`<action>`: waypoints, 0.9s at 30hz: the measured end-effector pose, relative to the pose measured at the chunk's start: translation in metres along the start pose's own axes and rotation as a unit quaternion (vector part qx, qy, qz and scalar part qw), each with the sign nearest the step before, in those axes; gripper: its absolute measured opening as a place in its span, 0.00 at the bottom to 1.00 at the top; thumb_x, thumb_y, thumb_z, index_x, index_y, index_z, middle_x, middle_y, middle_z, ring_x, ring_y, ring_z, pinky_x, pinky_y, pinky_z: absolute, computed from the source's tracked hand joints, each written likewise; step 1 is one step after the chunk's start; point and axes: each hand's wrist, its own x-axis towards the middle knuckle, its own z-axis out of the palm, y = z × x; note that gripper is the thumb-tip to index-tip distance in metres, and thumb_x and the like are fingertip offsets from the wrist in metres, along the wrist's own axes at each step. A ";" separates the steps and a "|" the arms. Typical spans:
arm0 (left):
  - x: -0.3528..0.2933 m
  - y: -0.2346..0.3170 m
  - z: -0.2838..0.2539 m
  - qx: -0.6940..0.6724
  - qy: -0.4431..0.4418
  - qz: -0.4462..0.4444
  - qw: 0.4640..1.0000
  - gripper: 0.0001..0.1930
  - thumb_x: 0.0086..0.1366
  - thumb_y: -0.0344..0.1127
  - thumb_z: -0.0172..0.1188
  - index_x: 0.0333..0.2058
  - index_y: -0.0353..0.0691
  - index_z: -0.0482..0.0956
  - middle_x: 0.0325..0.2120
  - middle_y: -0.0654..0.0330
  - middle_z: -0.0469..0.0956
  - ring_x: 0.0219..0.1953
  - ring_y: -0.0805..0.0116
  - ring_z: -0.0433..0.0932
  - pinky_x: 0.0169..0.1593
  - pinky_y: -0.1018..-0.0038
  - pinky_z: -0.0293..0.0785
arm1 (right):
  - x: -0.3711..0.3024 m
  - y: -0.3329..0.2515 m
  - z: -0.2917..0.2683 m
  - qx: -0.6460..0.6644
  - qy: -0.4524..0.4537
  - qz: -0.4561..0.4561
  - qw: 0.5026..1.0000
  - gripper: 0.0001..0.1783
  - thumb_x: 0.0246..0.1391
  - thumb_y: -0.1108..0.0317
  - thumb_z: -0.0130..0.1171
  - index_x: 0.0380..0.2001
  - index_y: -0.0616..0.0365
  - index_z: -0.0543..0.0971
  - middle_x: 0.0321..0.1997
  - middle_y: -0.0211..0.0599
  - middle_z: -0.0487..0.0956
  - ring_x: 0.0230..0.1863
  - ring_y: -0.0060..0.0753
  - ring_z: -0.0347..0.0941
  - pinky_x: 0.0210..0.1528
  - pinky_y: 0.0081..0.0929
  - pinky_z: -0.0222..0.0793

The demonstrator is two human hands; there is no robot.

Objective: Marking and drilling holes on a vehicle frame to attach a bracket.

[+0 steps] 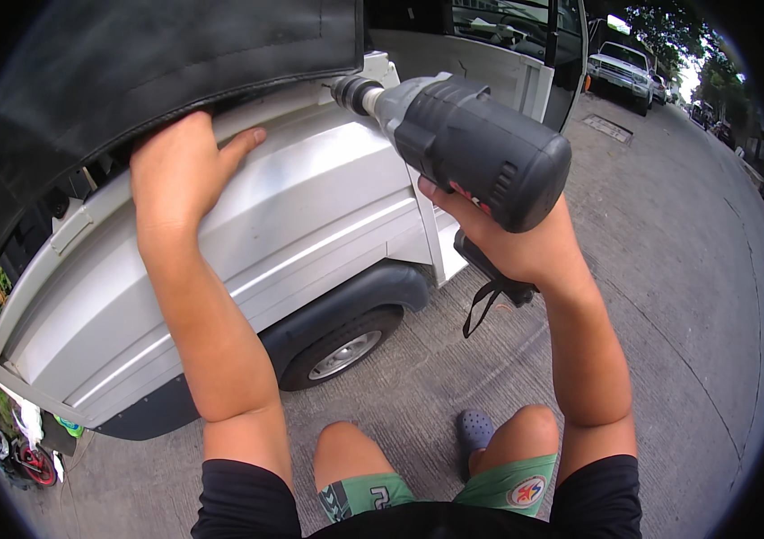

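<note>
A dark grey cordless power drill (481,148) is in my right hand (530,247), which is closed round its handle. Its chuck (358,93) points left, at the upper edge of a silver vehicle side panel (310,189). Whether the tip touches metal, I cannot tell. A black strap (481,310) dangles from the drill's base. My left hand (177,166) lies at the top edge of the panel, thumb stretched out over the metal. Its other fingers are hidden beneath a black cover (175,54) that hangs over the panel's top.
Below the panel are a black wheel arch (346,310) and a wheel (346,350). Ribbed concrete pavement (669,296) runs to the right. A parked white vehicle (622,72) stands far off. A red-rimmed wheel (38,463) shows at the lower left.
</note>
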 end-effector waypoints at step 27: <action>0.000 0.019 -0.002 -0.050 -0.043 0.004 0.998 0.55 0.51 0.84 0.62 0.45 0.24 0.82 0.32 0.39 0.83 0.42 0.37 0.82 0.52 0.58 0.77 | -0.064 0.044 0.011 0.031 0.058 -0.110 0.992 0.20 0.53 0.74 0.75 0.50 0.62 0.84 0.42 0.36 0.87 0.35 0.28 0.82 0.40 0.26 0.77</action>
